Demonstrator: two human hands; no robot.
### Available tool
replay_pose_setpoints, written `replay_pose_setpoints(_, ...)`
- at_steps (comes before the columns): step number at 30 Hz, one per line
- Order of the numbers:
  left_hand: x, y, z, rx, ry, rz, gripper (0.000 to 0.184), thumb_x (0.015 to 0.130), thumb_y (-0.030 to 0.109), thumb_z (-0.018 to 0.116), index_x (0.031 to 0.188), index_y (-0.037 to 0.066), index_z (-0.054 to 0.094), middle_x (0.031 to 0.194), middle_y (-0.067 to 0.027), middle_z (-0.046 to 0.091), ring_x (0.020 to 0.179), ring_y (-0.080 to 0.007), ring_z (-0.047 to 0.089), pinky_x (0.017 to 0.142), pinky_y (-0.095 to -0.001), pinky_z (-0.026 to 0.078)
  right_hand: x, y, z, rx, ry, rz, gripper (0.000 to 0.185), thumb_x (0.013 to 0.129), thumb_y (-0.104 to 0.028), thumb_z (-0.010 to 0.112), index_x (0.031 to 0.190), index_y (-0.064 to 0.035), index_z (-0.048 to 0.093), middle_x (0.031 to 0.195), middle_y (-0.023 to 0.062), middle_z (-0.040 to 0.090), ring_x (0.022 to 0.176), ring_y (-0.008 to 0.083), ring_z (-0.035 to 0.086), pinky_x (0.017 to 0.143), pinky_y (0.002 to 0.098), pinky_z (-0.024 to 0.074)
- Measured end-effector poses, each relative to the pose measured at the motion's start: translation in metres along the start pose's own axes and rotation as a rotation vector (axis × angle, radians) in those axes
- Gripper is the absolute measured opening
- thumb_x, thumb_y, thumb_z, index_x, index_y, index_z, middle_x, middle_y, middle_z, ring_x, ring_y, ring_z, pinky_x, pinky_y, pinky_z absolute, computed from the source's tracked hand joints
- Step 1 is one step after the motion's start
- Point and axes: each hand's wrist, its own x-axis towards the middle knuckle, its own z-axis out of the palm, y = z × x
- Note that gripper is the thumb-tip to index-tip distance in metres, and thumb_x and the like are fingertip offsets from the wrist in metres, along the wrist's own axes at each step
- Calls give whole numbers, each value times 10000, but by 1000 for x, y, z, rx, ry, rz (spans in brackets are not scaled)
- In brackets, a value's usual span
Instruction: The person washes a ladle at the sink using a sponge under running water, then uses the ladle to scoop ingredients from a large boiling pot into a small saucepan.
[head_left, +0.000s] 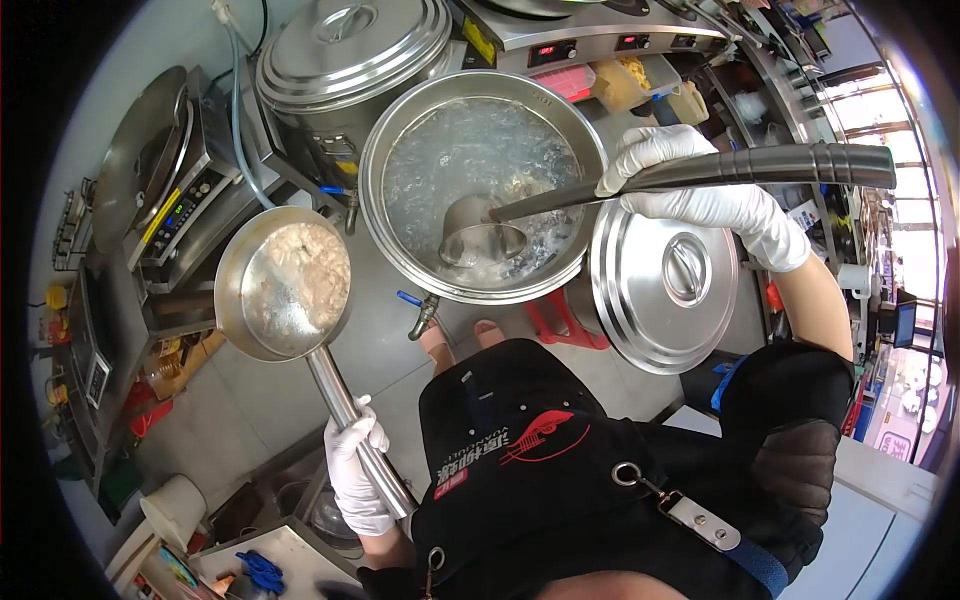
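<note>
My right hand, in a white glove, is closed round the thick handle of a steel ladle. The ladle's bowl dips into cloudy, bubbling liquid in a tall steel stockpot. My left hand, also gloved, grips the tubular handle of a steel saucepan, held to the left of the stockpot and apart from it. Pale brown, clumpy matter lies in the saucepan; whether it is froth or food I cannot tell.
A lidded stockpot stands behind on the left. A round steel lid is right of the open pot, above a red stool. Taps stick out from the pots. Cooktops line the left and back, with a wok at left.
</note>
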Motion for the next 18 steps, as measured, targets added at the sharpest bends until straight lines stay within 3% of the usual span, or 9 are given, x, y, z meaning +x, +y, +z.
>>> replay_pose_setpoints(5,0,0,1,-9,0,2,364,811,55,596,1144,-78,532,821,-66,535,584,-128,529,526,-266,439,-3,3,1,-44,-24,-47,195,762,-145,774,913,-31,727,861,90,679,812,220,636,755,345,506)
replay_pose_setpoints(8,-1,2,1,-8,5,-7,361,809,50,595,1141,-78,532,814,-66,534,582,-126,528,527,-265,440,-6,-5,-3,-54,-107,35,198,805,-124,736,969,-14,719,909,106,662,897,200,625,830,320,497)
replay_pose_setpoints(12,-2,3,4,9,10,-6,371,816,79,615,1147,-70,541,798,-46,531,591,-104,510,535,-248,432,-12,-7,5,8,-25,49,217,758,-175,763,917,-32,730,862,97,686,803,223,635,745,345,507)
replay_pose_setpoints(18,-2,3,2,8,19,-16,369,814,75,610,1147,-68,539,808,-53,534,593,-113,517,537,-256,437,-16,-13,-9,37,3,66,200,802,-72,715,992,-7,716,920,91,698,882,173,654,855,311,519)
